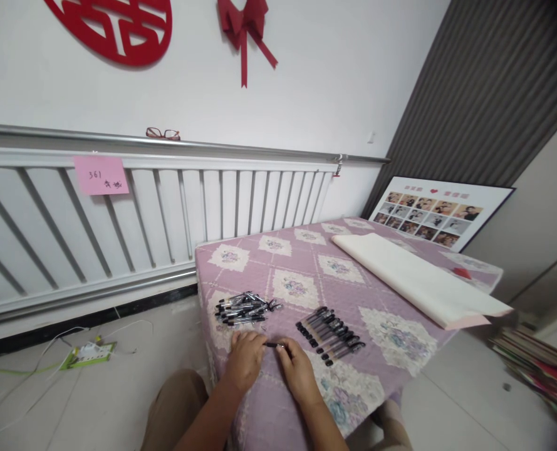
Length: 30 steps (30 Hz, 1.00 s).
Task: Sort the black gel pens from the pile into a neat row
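A dark pen spans the small gap between my hands, close above the purple floral tablecloth. My left hand closes its fingers on the left end of it. At the other end, my right hand pinches it between thumb and fingers; the pen's tips are hidden in the fingers. Just beyond my left hand lies a loose pile of black and clear pen parts. To the right of my right hand, several black-capped pens with clear barrels lie side by side in a slanted row.
A large cream sheet lies folded across the table's right side. Behind it leans a photo board. A white radiator runs along the wall, with glasses above. A power strip with cables lies on the floor at left.
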### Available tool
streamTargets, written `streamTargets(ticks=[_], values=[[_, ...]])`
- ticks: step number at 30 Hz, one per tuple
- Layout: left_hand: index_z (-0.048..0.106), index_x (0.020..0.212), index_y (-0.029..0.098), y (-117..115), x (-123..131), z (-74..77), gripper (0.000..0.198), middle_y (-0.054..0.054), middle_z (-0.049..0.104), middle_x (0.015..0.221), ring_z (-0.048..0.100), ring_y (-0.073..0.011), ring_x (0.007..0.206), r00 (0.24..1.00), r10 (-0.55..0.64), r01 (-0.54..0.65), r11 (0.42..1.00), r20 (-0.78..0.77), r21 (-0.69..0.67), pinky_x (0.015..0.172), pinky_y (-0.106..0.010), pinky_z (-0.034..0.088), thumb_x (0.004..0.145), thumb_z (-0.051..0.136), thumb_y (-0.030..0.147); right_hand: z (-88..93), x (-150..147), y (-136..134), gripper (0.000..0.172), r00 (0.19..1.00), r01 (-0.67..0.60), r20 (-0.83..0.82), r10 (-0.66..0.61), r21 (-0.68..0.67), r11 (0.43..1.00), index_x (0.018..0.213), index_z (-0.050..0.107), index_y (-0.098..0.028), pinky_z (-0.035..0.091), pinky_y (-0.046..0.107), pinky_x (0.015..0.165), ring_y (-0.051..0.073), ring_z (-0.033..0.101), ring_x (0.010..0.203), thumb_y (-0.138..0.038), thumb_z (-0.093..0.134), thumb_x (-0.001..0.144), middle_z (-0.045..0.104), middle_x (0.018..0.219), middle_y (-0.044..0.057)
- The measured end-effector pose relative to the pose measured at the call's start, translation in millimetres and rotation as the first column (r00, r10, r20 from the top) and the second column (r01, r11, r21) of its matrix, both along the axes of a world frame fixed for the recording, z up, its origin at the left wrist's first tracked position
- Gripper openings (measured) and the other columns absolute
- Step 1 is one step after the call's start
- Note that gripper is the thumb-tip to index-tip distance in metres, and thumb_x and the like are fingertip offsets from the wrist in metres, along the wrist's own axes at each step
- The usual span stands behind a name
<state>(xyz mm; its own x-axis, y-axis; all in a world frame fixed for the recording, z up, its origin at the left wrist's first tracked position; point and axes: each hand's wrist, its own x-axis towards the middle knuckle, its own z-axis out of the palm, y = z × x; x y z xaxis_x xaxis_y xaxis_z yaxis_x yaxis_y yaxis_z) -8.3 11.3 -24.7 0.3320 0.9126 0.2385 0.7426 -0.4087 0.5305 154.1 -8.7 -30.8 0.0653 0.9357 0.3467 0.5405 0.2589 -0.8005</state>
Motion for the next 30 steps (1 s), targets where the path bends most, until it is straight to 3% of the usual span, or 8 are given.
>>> streamTargets(ticks=[7,16,23,26,30], values=[[0.063,0.104,0.029,-0.4,1.0,-0.4,0.028,-0.002,0.064,0.102,0.052,-0.021,0.103,0.999,0.035,-0.035,0.999,-0.002,0.006,0.101,-0.042,0.024,0.092,0.038,0.024,3.3,4.9,0.6,0.03,0.988,0.106,-0.11,-0.108,-0.028,0.994,0.08,0.061,-0.02,0.046,0.03,0.071,0.02,0.059,0.075,-0.045,0.046,0.086,0.065,0.076,0.004],[0.059,0.088,0.024,2.5,0.6,-5.3,0.017,0.001,0.062,0.094,0.053,-0.0175,0.097,0.997,0.037,-0.038,0.999,0.069,0.013,0.097,-0.037,0.026,0.081,0.049,0.012,-5.6,3.0,4.2,0.042,0.982,0.178,0.049,-0.18,0.031,0.983,0.055,0.038,-0.023,0.036,0.026,0.055,0.015,0.045,0.056,-0.051,0.041,0.086,0.044,0.056,-0.003],[0.054,0.087,0.023,2.1,0.9,-5.0,0.016,0.001,0.062,0.092,0.055,-0.0174,0.093,0.995,0.023,-0.02,0.999,0.096,-0.029,0.088,-0.033,0.032,0.078,0.051,0.011,-4.4,2.2,3.9,0.046,0.981,0.173,0.078,-0.177,0.051,0.984,0.052,0.04,-0.023,0.037,0.027,0.055,0.015,0.046,0.055,-0.053,0.037,0.087,0.046,0.054,-0.002],[0.054,0.089,0.023,1.9,0.7,-4.1,0.015,0.0,0.063,0.093,0.056,-0.0178,0.094,0.995,0.03,-0.025,0.998,0.092,-0.052,0.087,-0.032,0.033,0.079,0.05,0.012,-1.9,3.3,2.9,0.042,0.987,0.161,0.006,-0.161,0.019,0.987,0.061,0.053,-0.022,0.043,0.028,0.06,0.017,0.054,0.061,-0.053,0.04,0.087,0.057,0.061,0.001],[0.054,0.09,0.023,2.7,0.9,-4.6,0.014,0.0,0.064,0.095,0.056,-0.0182,0.095,0.996,0.049,-0.043,0.996,0.075,-0.072,0.088,-0.032,0.033,0.079,0.051,0.013,1.5,5.4,1.6,0.036,0.984,0.111,-0.139,-0.113,-0.026,0.994,0.094,0.063,-0.019,0.049,0.032,0.08,0.022,0.063,0.087,-0.05,0.047,0.084,0.069,0.093,0.008]])
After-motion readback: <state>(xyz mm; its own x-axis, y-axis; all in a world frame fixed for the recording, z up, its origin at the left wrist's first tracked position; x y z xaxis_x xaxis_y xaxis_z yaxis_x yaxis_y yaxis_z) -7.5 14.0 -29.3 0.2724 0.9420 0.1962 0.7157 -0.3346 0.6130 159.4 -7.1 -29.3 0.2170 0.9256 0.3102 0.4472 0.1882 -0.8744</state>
